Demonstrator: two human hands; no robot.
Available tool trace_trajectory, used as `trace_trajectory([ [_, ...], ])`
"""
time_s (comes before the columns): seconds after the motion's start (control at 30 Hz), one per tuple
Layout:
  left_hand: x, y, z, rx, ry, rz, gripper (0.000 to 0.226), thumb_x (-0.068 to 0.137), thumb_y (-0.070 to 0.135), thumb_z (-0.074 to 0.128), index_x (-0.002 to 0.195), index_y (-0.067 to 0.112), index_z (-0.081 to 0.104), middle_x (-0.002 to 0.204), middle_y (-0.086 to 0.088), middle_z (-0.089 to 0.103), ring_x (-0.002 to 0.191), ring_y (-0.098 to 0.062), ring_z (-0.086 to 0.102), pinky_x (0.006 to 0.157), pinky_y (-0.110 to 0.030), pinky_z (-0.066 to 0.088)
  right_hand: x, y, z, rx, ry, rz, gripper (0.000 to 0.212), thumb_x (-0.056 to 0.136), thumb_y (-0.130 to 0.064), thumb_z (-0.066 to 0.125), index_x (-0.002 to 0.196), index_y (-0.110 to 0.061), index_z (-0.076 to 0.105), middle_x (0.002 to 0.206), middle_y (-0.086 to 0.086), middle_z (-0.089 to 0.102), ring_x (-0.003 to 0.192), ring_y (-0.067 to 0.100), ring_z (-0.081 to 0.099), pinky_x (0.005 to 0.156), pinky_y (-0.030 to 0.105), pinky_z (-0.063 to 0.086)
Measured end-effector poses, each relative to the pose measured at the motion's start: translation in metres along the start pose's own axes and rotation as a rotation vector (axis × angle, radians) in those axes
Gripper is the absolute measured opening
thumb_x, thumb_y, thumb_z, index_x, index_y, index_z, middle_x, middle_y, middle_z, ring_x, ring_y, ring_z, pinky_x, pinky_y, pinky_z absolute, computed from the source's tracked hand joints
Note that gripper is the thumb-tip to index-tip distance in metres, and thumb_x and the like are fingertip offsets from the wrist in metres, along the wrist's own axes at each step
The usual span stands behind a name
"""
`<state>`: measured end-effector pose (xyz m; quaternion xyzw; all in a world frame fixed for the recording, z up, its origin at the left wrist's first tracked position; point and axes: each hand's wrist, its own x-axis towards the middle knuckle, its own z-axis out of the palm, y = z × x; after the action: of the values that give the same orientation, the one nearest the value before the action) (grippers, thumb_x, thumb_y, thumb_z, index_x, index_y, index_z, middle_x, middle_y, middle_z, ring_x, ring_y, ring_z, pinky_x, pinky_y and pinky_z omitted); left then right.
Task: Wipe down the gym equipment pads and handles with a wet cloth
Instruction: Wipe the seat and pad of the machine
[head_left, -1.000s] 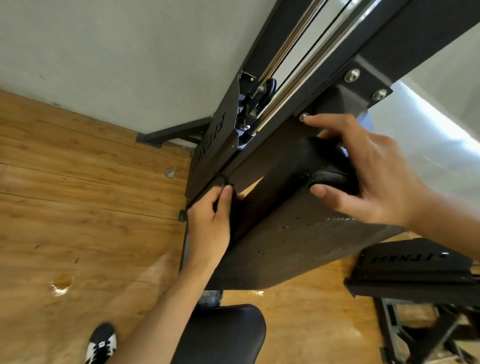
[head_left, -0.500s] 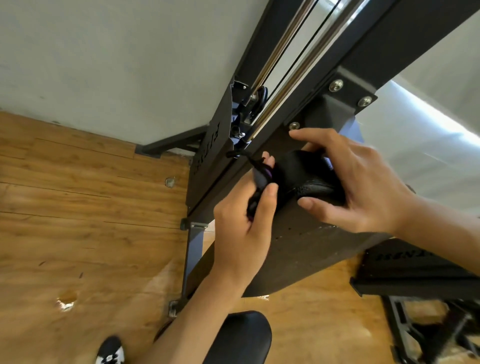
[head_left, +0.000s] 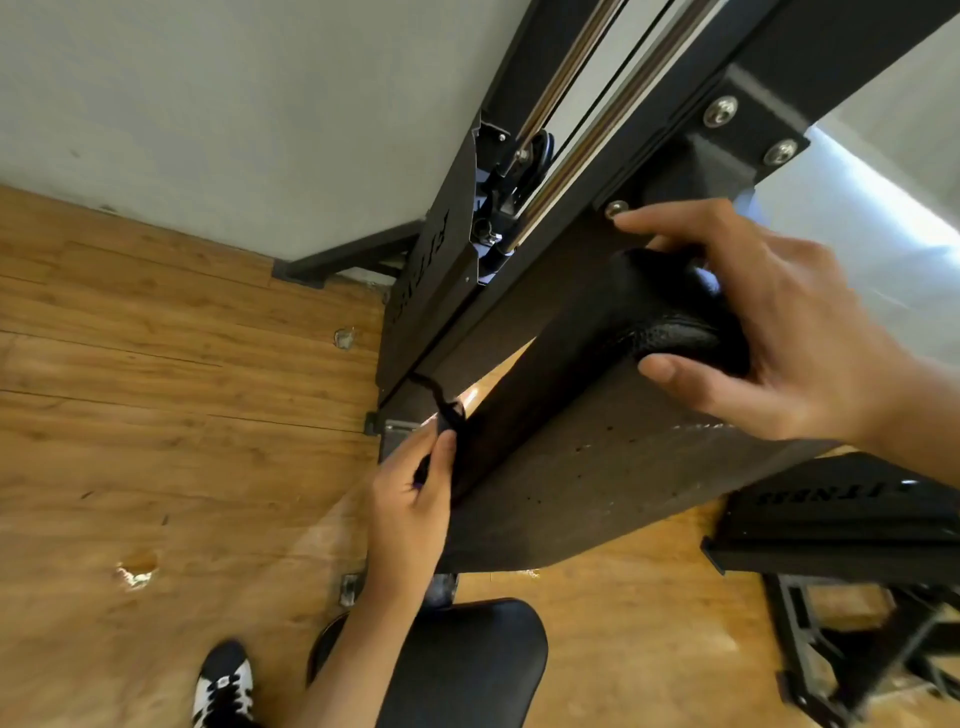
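A long black back pad slants across the middle of the view, bolted to the black machine frame. My left hand grips a bunched black cloth and presses it against the pad's lower left edge. My right hand grips the pad's rounded upper end, thumb underneath and fingers over the top. A black seat pad lies below, near the bottom edge.
Wooden floor spreads to the left, with a chipped spot. A grey wall stands behind. Cable guide rods and a pulley run up the frame. Another black frame part sits at lower right. My shoe shows at bottom left.
My left hand slid the cloth up the pad's edge half a second ago and has now come back down to its lower end. My right hand kept its grip on the top.
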<state>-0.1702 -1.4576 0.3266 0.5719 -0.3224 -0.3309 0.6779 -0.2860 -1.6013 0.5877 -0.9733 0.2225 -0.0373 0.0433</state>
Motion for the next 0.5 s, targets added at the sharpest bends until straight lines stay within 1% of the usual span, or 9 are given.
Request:
trace_trajectory([
  [0.07,-0.022,-0.047,-0.014,0.064,0.028,-0.195,0.029,0.101,0.058,0.051,0.101,0.037,0.072,0.072,0.016,0.066,0.065,-0.003,0.062,0.064,-0.022,0.044,0.000,0.001,0.001,-0.020,0.002,-0.003,0.072,0.091,-0.052,0.053,0.142,-0.002,0.047,0.113,-0.003,0.054,0.103,0.010,0.056,0.085,0.016,0.042],
  [0.17,-0.048,-0.104,-0.036,0.160,0.010,-0.426,0.033,0.094,0.062,0.053,0.098,0.037,0.073,0.070,0.014,0.067,0.068,-0.011,0.065,0.067,-0.033,0.045,-0.001,0.001,0.003,-0.040,0.003,-0.004,0.071,0.090,-0.048,0.055,0.140,0.001,0.049,0.114,-0.004,0.053,0.103,0.005,0.052,0.088,0.010,0.039],
  [0.23,-0.055,-0.126,-0.043,0.153,0.027,-0.548,0.052,0.088,0.077,0.051,0.102,0.033,0.075,0.082,0.013,0.074,0.083,-0.012,0.070,0.077,-0.038,0.053,-0.001,0.001,0.003,-0.054,0.004,-0.006,0.070,0.090,-0.048,0.054,0.140,0.001,0.049,0.113,-0.004,0.053,0.101,0.003,0.051,0.089,0.005,0.037],
  [0.27,-0.056,-0.132,-0.044,0.152,0.032,-0.573,0.055,0.088,0.077,0.051,0.106,0.031,0.075,0.090,0.012,0.075,0.091,-0.007,0.069,0.088,-0.044,0.056,0.000,0.000,0.004,-0.058,0.005,-0.008,0.070,0.090,-0.048,0.054,0.140,0.001,0.049,0.113,-0.005,0.053,0.100,0.002,0.050,0.089,0.004,0.036],
  [0.33,-0.053,-0.119,-0.038,0.144,0.049,-0.559,0.035,0.094,0.058,0.053,0.109,0.032,0.071,0.102,0.011,0.074,0.101,0.001,0.065,0.104,-0.049,0.052,0.000,0.001,0.005,-0.058,0.003,-0.023,0.069,0.090,-0.047,0.054,0.139,0.001,0.049,0.112,-0.005,0.053,0.100,0.001,0.050,0.089,0.004,0.035],
  [0.37,-0.048,-0.103,-0.032,0.123,0.063,-0.542,0.025,0.096,0.049,0.053,0.106,0.034,0.070,0.102,0.011,0.073,0.099,0.002,0.065,0.104,-0.047,0.052,0.000,0.001,0.005,-0.058,0.004,-0.029,0.069,0.090,-0.047,0.054,0.139,0.001,0.049,0.112,-0.005,0.053,0.101,0.001,0.050,0.090,0.003,0.035],
  [0.4,-0.041,-0.083,-0.025,0.087,0.073,-0.512,0.017,0.099,0.042,0.053,0.102,0.037,0.069,0.098,0.009,0.073,0.094,0.002,0.066,0.099,-0.041,0.054,0.001,0.001,0.005,-0.059,0.007,-0.029,0.069,0.090,-0.047,0.055,0.139,0.001,0.049,0.112,-0.005,0.053,0.101,0.002,0.051,0.090,0.003,0.034],
  [0.47,-0.027,-0.035,-0.012,0.018,0.057,-0.424,0.018,0.102,0.037,0.052,0.097,0.039,0.069,0.087,0.005,0.072,0.084,-0.001,0.067,0.080,-0.026,0.052,0.001,0.000,0.005,-0.049,0.008,-0.023,0.069,0.090,-0.048,0.055,0.139,0.001,0.049,0.112,-0.004,0.054,0.103,0.006,0.053,0.089,0.004,0.035],
  [0.5,-0.017,-0.009,-0.006,0.000,0.026,-0.346,0.021,0.102,0.041,0.050,0.100,0.038,0.070,0.088,0.007,0.072,0.085,-0.001,0.067,0.076,-0.020,0.049,0.001,0.000,0.004,-0.041,0.007,-0.019,0.070,0.090,-0.049,0.054,0.140,0.000,0.049,0.113,-0.002,0.056,0.104,0.010,0.056,0.088,0.007,0.038],
])
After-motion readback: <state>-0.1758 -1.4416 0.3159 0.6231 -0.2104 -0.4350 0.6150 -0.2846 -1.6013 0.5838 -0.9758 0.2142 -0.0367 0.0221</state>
